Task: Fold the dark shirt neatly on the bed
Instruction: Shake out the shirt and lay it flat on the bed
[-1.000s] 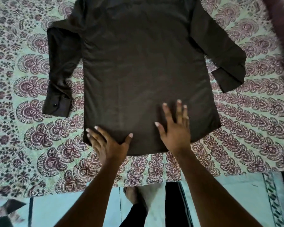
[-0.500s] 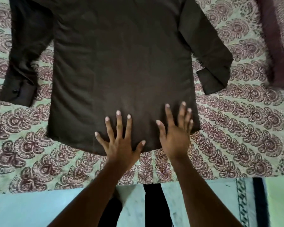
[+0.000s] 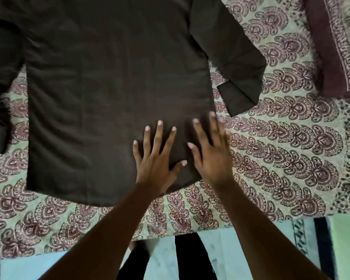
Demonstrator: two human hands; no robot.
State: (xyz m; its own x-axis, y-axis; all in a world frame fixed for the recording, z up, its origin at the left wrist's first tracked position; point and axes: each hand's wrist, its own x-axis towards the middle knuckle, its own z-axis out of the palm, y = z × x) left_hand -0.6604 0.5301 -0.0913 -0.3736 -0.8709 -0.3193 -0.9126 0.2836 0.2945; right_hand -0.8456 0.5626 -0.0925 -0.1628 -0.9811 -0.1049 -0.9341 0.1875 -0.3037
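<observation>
Dim, even indoor light with soft shadows; shirt [image 3: 117,81] detail lost in darkness, and blur smears the corner at 1 o'clock.

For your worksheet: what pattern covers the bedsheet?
Maroon paisley on the pale green cotton bedsheet, head view.

Shirt [image 3: 113,81] flat on bed [image 3: 281,158]; both hands [image 3: 156,164] [image 3: 212,158] side by side on its near-right hem.

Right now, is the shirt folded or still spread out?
Spread out: the shirt lies flat on the bed, right sleeve out to the side.
</observation>
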